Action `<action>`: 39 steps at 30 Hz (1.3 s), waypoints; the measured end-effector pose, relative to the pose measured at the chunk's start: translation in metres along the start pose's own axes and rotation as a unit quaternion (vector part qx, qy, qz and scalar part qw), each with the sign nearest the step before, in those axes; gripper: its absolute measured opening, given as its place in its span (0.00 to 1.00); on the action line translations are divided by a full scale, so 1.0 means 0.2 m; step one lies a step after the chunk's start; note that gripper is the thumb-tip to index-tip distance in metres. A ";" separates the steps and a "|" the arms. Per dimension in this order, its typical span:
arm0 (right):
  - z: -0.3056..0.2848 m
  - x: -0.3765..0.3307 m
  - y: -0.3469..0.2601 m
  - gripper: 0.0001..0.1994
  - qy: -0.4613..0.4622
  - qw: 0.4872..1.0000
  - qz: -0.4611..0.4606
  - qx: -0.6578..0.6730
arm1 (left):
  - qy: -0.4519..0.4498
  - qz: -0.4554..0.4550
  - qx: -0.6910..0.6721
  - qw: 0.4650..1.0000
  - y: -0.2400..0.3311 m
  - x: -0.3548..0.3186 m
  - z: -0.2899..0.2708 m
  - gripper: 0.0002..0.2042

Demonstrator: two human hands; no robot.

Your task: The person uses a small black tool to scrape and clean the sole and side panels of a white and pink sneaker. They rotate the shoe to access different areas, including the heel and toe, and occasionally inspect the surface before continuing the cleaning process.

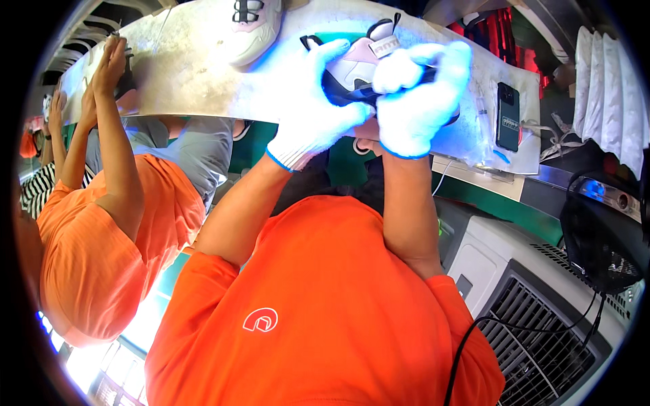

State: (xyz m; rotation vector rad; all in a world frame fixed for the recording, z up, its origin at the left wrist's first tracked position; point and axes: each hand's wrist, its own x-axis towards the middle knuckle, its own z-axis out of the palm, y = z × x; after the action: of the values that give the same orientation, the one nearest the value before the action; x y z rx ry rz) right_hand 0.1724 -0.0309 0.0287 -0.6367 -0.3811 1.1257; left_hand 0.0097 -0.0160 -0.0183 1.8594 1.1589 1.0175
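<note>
Both my hands wear white knit gloves, brightly lit and washed out by bluish light. Between them, over the table, is a shoe [351, 70] with white and pale pink panels, dark edges and black pull loops. My left hand [308, 101] wraps around its left side, thumb and fingers spread to either side of it. Against the shoe's right side, my right hand [421, 98] is closed, its fingers curled in. A dark edge shows by those fingers; glare hides what they hold, if anything.
A second white shoe [256, 32] rests on the worn pale table [179, 74], beyond my left hand. To the right lie a dark phone [508, 116] and a thin clear tube. Another person in orange [128, 237] works at left. A grey vented machine [521, 304] stands lower right.
</note>
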 end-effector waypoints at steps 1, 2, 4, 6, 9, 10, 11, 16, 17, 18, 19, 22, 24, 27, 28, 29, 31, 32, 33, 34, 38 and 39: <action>0.00 0.02 -0.05 0.28 -0.002 0.998 0.037 0.051 | 0.008 0.011 0.000 1.000 -0.02 0.01 0.00 0.49; -0.02 0.02 -0.12 0.27 0.004 0.998 -0.007 0.062 | -0.014 0.019 0.039 0.999 -0.01 0.01 -0.03 0.51; -0.16 0.06 -0.35 0.25 -0.043 0.993 0.010 0.113 | -0.043 0.014 0.026 0.999 0.00 0.02 -0.07 0.53; -0.16 0.01 -0.48 0.20 0.021 0.994 -0.049 -0.094 | -0.073 0.007 0.031 0.997 0.00 0.03 -0.08 0.55; -0.17 -0.02 -0.56 0.17 0.074 0.822 -0.099 -0.556 | -0.069 0.006 0.005 0.998 -0.02 0.06 -0.08 0.55; -0.16 -0.02 -0.56 0.20 0.018 0.756 -0.106 -0.645 | -0.070 0.008 0.005 0.998 -0.03 0.07 -0.07 0.55; -0.16 -0.01 -0.56 0.24 -0.039 0.679 -0.111 -0.725 | -0.076 0.004 -0.001 0.997 -0.04 0.09 -0.07 0.55; -0.08 0.01 -0.46 0.32 -0.209 0.545 -0.068 -0.809 | -0.093 -0.020 -0.013 0.995 -0.03 0.12 -0.08 0.55; -0.06 0.02 -0.45 0.31 -0.218 0.525 -0.057 -0.820 | -0.098 -0.029 -0.016 0.995 -0.02 0.12 -0.09 0.55; -0.05 0.03 -0.44 0.30 -0.227 0.505 -0.046 -0.831 | -0.095 -0.024 -0.007 0.995 -0.02 0.12 -0.09 0.55; -0.04 0.03 -0.44 0.30 -0.237 0.485 -0.035 -0.841 | -0.092 -0.018 0.001 0.996 -0.01 0.11 -0.09 0.55; -0.02 -0.01 -0.40 0.28 -0.236 0.437 -0.072 -0.865 | -0.079 -0.009 0.019 0.997 0.00 0.08 -0.10 0.54; -0.05 -0.06 -0.38 0.30 -0.239 0.404 -0.108 -0.876 | -0.067 0.005 0.026 0.997 0.00 0.06 -0.09 0.53; -0.13 -0.15 -0.35 0.34 -0.219 0.403 -0.189 -0.868 | -0.056 0.008 0.003 0.998 0.02 0.03 -0.08 0.52; -0.14 -0.17 -0.35 0.36 -0.213 0.396 -0.175 -0.876 | -0.043 -0.003 -0.002 0.999 0.03 0.02 -0.06 0.50; -0.14 -0.19 -0.35 0.36 -0.203 0.403 -0.180 -0.874 | -0.035 -0.008 -0.016 0.999 0.04 0.01 -0.05 0.50; -0.15 -0.24 -0.33 0.36 -0.182 0.420 -0.186 -0.869 | -0.023 -0.023 -0.041 0.999 0.06 -0.01 -0.02 0.48; -0.15 -0.25 -0.32 0.35 -0.166 0.408 -0.184 -0.879 | -0.008 -0.028 -0.023 0.999 0.09 -0.02 -0.01 0.47; -0.14 -0.26 -0.31 0.34 -0.157 0.414 -0.187 -0.877 | 0.003 -0.022 -0.005 1.000 0.09 -0.03 0.01 0.47; -0.15 -0.27 -0.29 0.34 -0.149 0.420 -0.190 -0.875 | 0.014 -0.016 0.014 1.000 0.08 -0.04 0.03 0.47; -0.12 -0.24 -0.34 0.35 -0.136 0.444 -0.138 -0.875 | -0.002 -0.012 0.078 0.997 0.14 0.00 0.01 0.48; -0.13 -0.25 -0.34 0.36 -0.137 0.458 -0.111 -0.871 | -0.017 -0.018 0.085 0.996 0.15 -0.01 0.00 0.49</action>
State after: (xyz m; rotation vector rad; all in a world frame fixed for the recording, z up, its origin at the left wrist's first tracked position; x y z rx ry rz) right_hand 0.2166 -0.1027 0.0552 -2.0998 -1.9548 0.1110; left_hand 0.0210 -0.0278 0.0068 1.9722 1.2886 0.8860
